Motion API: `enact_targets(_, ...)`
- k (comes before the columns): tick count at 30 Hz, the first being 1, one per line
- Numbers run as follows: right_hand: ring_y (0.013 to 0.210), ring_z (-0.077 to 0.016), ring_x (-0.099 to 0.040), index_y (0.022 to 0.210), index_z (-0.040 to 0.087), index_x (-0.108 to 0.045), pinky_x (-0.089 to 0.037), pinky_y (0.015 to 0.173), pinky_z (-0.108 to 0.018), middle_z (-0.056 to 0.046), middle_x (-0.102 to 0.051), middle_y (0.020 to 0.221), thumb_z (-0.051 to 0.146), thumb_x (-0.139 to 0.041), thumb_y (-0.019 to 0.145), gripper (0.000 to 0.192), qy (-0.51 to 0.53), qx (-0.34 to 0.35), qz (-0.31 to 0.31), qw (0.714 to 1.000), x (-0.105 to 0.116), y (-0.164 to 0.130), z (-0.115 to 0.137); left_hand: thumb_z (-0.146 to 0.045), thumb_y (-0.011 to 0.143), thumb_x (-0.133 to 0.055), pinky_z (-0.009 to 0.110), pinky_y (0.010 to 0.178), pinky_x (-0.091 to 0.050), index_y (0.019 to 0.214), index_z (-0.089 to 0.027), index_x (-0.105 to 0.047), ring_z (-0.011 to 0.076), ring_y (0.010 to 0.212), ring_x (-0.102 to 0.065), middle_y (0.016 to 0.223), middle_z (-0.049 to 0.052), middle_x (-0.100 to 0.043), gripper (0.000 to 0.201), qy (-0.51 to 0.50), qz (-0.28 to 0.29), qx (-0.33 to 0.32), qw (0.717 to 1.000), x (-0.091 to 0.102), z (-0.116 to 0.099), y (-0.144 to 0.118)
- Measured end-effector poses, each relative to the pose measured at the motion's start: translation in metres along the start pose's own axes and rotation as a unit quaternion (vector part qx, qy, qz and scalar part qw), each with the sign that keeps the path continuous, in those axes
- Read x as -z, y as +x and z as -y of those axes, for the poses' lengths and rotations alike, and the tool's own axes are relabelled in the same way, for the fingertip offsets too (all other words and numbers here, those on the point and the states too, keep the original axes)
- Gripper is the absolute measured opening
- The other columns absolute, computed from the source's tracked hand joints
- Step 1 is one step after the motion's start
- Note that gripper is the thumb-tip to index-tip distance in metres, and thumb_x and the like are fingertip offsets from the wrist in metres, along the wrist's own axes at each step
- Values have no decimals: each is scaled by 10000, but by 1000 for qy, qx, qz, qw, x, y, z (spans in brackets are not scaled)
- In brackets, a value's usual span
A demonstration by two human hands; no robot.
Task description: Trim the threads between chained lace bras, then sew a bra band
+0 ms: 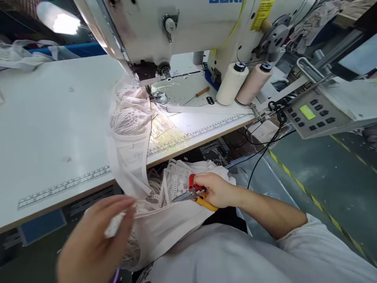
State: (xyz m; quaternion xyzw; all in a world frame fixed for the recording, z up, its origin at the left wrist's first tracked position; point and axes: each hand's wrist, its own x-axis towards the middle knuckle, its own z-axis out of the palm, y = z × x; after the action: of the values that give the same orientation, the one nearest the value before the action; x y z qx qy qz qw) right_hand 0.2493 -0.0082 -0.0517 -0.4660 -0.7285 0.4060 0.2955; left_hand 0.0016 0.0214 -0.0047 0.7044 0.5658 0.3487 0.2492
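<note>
My right hand (216, 190) is closed round scissors (193, 190) with one red and one orange handle, their grey blades pointing left over white lace fabric (179, 179) in my lap. At the lower left, my left hand (94, 239) is blurred by motion. Between its thumb and fingers is a small white piece (114, 225), too smeared to name. A white lace bra (129, 118) lies under the sewing machine's needle area, its band hanging over the table edge. A white fabric panel (173, 224) spreads across my lap, below the scissors.
The sewing machine (191, 27) stands over the white table (59, 129). Two thread cones (232, 84), a wooden-handled awl (202, 92) and a small black blade (210, 100) are on its right. A control panel (312, 112) juts out at right, with black cables (265, 147) hanging below.
</note>
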Motion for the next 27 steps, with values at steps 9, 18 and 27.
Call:
enact_targets(9, 577, -93, -434, 603, 189, -403, -367, 524, -189, 44, -454, 615, 91, -629, 614, 247, 81, -23, -12, 996, 8, 4, 2, -246, 820, -446, 254, 543, -464, 744, -234, -622, 167, 614, -593, 662, 8, -616, 193, 16, 338, -208, 918, -68, -28, 17)
enact_targets(18, 496, -73, -291, 556, 193, -329, -251, 425, -183, 65, -333, 542, 279, -620, 638, 314, 119, -86, -83, 986, 10, 5, 2, -270, 789, -510, 213, 483, -422, 693, -235, -585, 128, 515, -547, 605, -28, -590, 127, -48, 354, -67, 932, -64, -29, 22)
enact_targets(27, 532, -78, -339, 596, 196, -338, -293, 460, -195, 55, -382, 591, 381, -656, 651, 372, 128, -78, -59, 987, 12, 6, 8, -220, 788, -538, 211, 623, -482, 752, -242, -643, 151, 694, -625, 769, 5, -668, 113, -136, 345, -48, 928, -66, -24, 18)
